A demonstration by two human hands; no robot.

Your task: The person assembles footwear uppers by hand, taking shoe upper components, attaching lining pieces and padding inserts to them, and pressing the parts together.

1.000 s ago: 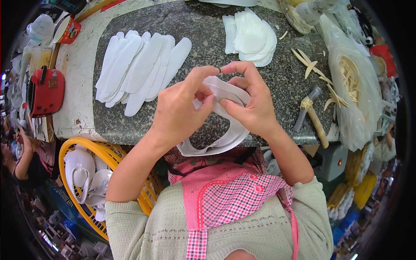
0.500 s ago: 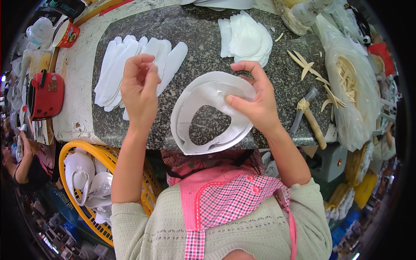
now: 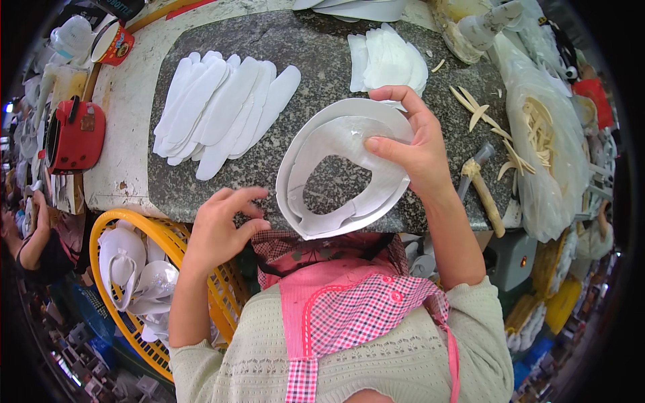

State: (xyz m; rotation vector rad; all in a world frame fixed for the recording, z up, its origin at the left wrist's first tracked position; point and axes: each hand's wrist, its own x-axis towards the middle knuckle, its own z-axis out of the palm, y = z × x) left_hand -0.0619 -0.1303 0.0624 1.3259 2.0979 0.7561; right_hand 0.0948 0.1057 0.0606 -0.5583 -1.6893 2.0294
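Note:
My right hand [image 3: 420, 144] grips a white shoe upper [image 3: 302, 151] by its far right side, thumb inside and fingers behind. The upper is held up above the near edge of the stone slab, curved into a ring with a wide opening through which the slab shows. My left hand [image 3: 228, 225] is empty, its thumb and fingers apart, just left of the upper at the slab's front edge. Beyond it a fanned pile of long white rounded strips [image 3: 222, 101] lies on the slab. A stack of thin white curved pieces [image 3: 390, 60] lies behind my right hand.
A yellow basket [image 3: 121, 218] with white uppers stands at lower left. On the slab [image 3: 457, 40] at right are a wooden-handled tool [image 3: 487, 201], pale curved offcuts [image 3: 480, 114] and a plastic bag [image 3: 561, 161]. A red pot-like appliance [image 3: 80, 138] stands at left.
My left hand has moved down toward me, away from the pile of strips, and its fingers have spread. The upper in my right hand has shifted slightly right and up in view.

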